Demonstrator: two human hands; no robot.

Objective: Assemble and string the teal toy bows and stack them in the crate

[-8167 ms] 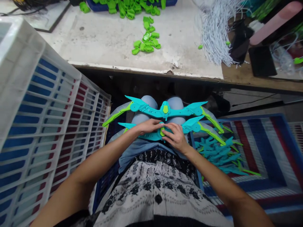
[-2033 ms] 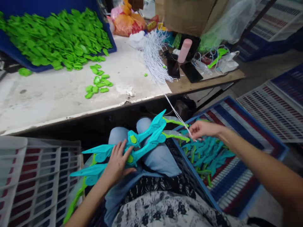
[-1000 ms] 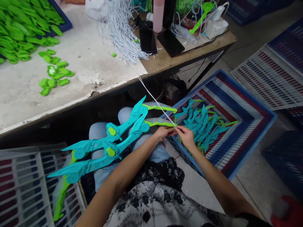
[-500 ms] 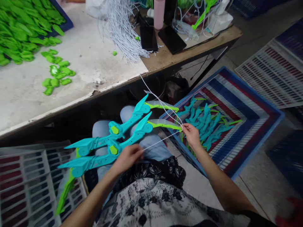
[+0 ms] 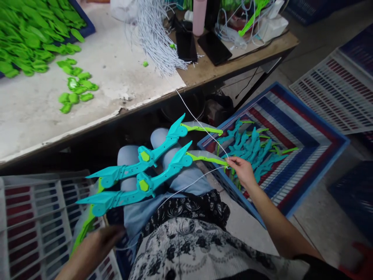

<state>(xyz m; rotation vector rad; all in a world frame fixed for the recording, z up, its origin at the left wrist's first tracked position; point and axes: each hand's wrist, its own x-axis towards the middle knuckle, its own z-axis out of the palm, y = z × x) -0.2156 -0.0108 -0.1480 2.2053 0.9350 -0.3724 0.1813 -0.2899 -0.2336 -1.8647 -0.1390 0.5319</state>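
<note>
Two teal toy bows lie side by side across my lap: the farther bow and the nearer bow, each with green arms. My right hand is closed in a pinch at the green tip of the nearer bow, on a white string. One strand rises from these fingers toward the table edge; another curves down over my lap to the left. At lower left my left hand is smeared by motion, above the nearer bow's lower green arm. Its fingers look closed, with the string running beside them.
A blue crate on the right holds several teal bows. On the table are green parts, a bundle of white strings, two phones and a pink bottle. A white slatted crate stands at left.
My left hand has swept down and left, drawing out more string. The doubled strand above the right hand is now single. My right hand keeps its pinch at the bow tip.
</note>
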